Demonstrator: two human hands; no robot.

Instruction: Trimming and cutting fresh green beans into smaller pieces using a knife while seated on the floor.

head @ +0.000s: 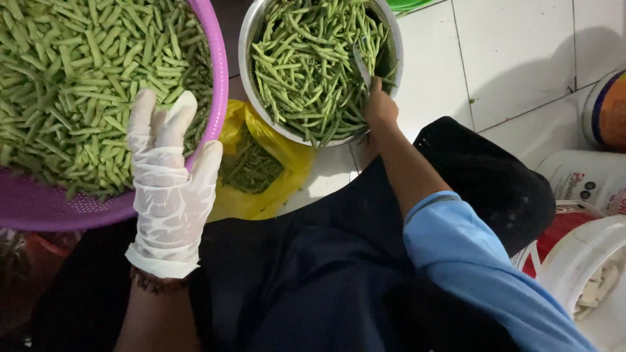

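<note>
A gloved left hand [171, 189] rests flat on the rim of a purple colander [218, 72] heaped with cut green beans [78, 78], its fingers [142, 117] spread and released, their tips lying on the beans; the bare right hand [380, 107] is clenched around a knife [362, 65], blade up among whole green beans [306, 65] in a steel bowl [246, 39] on the white tiled floor [515, 58]; a yellow bag [274, 195] of trimmings lies between colander and bowl.
</note>
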